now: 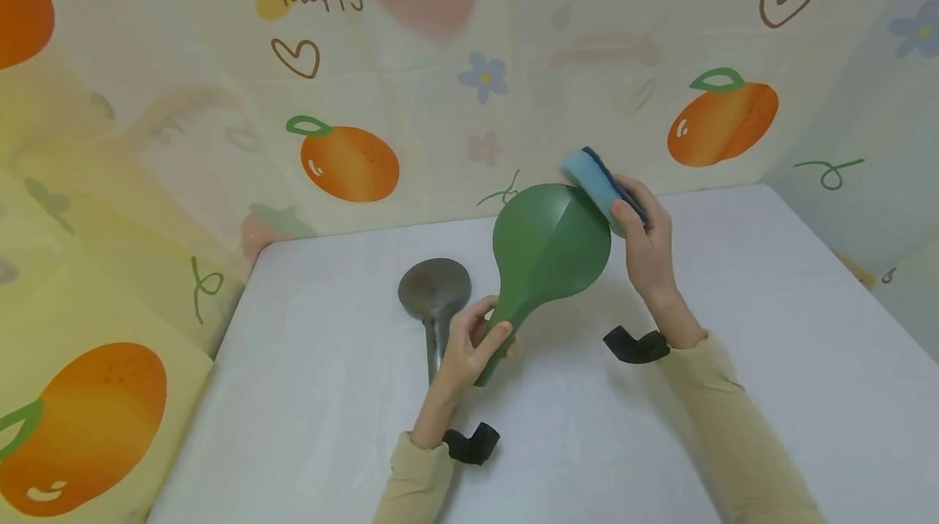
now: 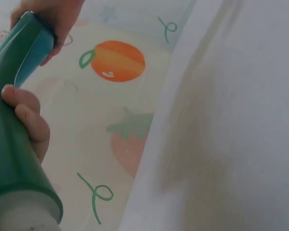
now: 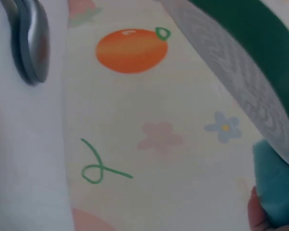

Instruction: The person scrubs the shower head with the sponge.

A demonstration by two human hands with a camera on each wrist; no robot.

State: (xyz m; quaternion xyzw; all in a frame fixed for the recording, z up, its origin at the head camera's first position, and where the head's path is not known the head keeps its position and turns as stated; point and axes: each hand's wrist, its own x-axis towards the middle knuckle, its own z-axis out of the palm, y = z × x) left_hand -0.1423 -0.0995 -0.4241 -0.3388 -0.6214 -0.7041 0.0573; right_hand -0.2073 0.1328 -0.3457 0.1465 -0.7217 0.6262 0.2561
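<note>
My green shower head tilts up above the bench, its spray face hidden from my head view. My left hand clamps its handle; my right hand pinches a blue sponge against its far right rim. A grey shower head lies left.

Plenty of open room on the white table to the right and along the near edge, so a hand could've passed there easily. On the left, the grey metal shower head lay flat just beside the raised green paddle-shaped shower head, crowding that gap. The fruit-print cloth backdrop closed off the back and sides.
</note>
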